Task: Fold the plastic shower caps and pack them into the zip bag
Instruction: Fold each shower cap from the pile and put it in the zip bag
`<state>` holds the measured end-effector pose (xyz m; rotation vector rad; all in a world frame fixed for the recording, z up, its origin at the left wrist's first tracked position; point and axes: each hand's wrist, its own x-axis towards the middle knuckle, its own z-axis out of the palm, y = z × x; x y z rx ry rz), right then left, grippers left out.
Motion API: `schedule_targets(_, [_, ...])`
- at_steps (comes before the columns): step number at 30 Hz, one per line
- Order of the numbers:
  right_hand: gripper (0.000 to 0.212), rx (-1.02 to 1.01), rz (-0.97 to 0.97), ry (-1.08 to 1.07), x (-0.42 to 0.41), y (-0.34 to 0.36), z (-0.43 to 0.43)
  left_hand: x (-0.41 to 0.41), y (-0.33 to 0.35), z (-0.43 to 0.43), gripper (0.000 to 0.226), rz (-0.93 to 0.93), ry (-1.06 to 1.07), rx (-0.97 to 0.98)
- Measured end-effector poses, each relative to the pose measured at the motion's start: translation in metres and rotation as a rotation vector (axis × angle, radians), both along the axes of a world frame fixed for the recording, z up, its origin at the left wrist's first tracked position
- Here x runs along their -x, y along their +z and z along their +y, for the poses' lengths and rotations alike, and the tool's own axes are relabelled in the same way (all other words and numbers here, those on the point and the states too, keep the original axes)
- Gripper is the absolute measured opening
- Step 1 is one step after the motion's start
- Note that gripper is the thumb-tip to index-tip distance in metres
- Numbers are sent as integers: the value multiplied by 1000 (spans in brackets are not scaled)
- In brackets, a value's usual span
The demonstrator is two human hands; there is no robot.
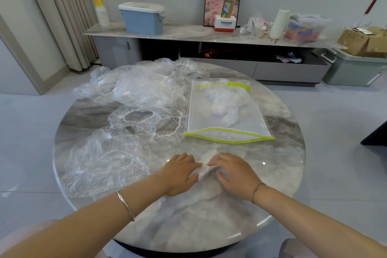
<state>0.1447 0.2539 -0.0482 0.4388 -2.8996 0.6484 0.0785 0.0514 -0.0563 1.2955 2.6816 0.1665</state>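
Note:
A clear shower cap (204, 168) lies bunched flat on the round marble table (282, 153) near the front. My left hand (180, 173) and my right hand (234, 175) press down on it from either side with fairly straight fingers. Beyond them lies a clear zip bag (227, 111) with a lime-green edge; crumpled white plastic shows inside it. Several loose transparent shower caps (134, 94) are heaped over the left half of the table, one large one (104, 161) close to my left forearm.
A long low sideboard (188, 33) stands behind the table, bearing a blue bin, paper cups, a framed picture, a white roll and bagged clutter. Cardboard boxes and a green crate sit at the far right. A curtain hangs at the left.

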Motion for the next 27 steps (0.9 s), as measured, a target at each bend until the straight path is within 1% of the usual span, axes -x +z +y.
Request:
schedule_targets(2, [44,-84,-64,58,-1,-6,-1,1,5,-1,83,-52,20,-27])
schedule_targets(4, [51,-168,-131,97,0,-9,-1,2,6,-3,73,-64,-2,-12])
schedule_targets(6, [48,-235,-143,124,2,-13,-2,3,5,-6,69,-89,-29,12])
schedule_targets(8, [40,-226,-106,97,5,-16,-5,4,5,-7,64,-119,-26,14])
schedule_targets(10, [38,-180,-70,55,7,-18,-10,7,3,-7,64,-122,1,-28])
schedule_targets(12, [38,-130,-55,9,7,-18,-14,9,2,-6,55,-140,32,-87])
schedule_targets(14, [30,-74,-88,-43,6,-15,-16,10,2,-4,43,-174,65,-138])
schedule_targets(16, [15,18,-139,-98,6,-12,-17,10,4,0,27,-173,107,-182])
schedule_targets(17, [13,84,-170,-129,7,-11,-17,9,4,2,18,-187,137,-222])
schedule_targets(18, [19,162,-200,-166,7,-10,-17,9,5,4,16,-226,175,-273])
schedule_targets(20, [27,344,-244,-243,9,-10,-18,9,6,7,23,-337,260,-352])
schedule_targets(23, [21,573,-290,-344,11,-13,-19,12,4,12,32,-400,336,-354])
schedule_targets(25, [21,603,-293,-391,12,-15,-18,14,1,15,38,-394,360,-321])
schedule_targets(27, [24,562,-296,-422,14,-15,-18,14,-1,19,41,-374,399,-283])
